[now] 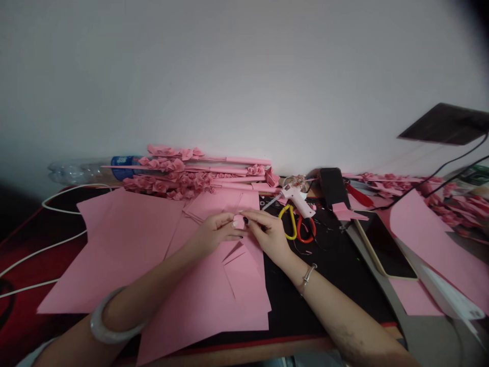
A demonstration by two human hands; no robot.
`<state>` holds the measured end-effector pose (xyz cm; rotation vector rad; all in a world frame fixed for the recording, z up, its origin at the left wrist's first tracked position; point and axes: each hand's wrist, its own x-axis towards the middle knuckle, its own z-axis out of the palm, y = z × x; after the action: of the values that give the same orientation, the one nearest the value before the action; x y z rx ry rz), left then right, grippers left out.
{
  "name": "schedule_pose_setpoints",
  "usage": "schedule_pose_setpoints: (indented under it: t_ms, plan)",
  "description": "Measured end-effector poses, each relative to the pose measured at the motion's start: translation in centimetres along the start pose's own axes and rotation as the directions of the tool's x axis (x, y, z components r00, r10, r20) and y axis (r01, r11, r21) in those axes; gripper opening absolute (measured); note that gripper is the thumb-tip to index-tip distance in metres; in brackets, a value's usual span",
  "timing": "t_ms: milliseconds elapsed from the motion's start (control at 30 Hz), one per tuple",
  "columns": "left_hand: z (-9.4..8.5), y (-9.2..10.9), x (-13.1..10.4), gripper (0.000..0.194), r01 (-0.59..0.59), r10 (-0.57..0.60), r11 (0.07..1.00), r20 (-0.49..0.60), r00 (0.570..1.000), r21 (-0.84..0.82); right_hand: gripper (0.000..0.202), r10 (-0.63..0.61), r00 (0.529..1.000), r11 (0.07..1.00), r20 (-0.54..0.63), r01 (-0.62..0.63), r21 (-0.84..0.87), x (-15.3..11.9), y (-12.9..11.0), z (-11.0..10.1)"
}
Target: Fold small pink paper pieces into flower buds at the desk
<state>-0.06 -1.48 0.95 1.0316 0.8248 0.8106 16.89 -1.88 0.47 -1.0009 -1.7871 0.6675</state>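
Note:
Between my two hands is a small piece of pink paper, pinched at its edges. My left hand grips its left side with bent fingers. From the right, my right hand holds the other side between thumb and fingers, dark nails showing. Below lie large pink paper sheets, overlapping on the black mat, with small cut or folded pink pieces on top. Just right of my right hand are scissors with one yellow and one red handle, and a white glue gun.
Pink paper flowers on stems lie along the wall beside a clear plastic bottle. A dark phone and another phone in a pale case lie right. More pink sheets curl there. A white cable loops at left.

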Motion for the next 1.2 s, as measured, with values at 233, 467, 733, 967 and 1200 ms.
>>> schedule_pose_setpoints:
  t_ms: [233,467,733,967,1200]
  plan:
    - [0.2,0.4,-0.1,0.02,0.038,-0.038,0.999,-0.04,0.998,-0.005,0.029,-0.111,0.994,0.989,0.011,0.112,-0.099,0.2,-0.5,-0.3]
    - [0.0,0.4,-0.1,0.02,0.029,-0.036,0.996,-0.082,0.996,-0.089,0.032,-0.235,0.97,0.954,0.069,0.244,-0.176,0.2,-0.3,-0.6]
    - [0.1,0.6,-0.2,0.02,0.022,-0.031,0.991,-0.064,0.997,-0.135,0.034,-0.268,0.951,0.932,0.152,0.296,-0.208,0.1,0.4,-0.6]
    - [0.0,0.6,-0.1,0.013,0.023,-0.029,0.992,-0.041,0.999,-0.127,0.034,-0.264,0.945,0.926,0.193,0.304,-0.225,0.3,0.1,-0.7]
    - [0.1,0.7,-0.2,0.012,-0.012,0.011,0.999,-0.028,1.0,-0.042,0.038,-0.233,0.947,0.945,0.221,0.274,-0.18,0.2,-0.3,-0.9]
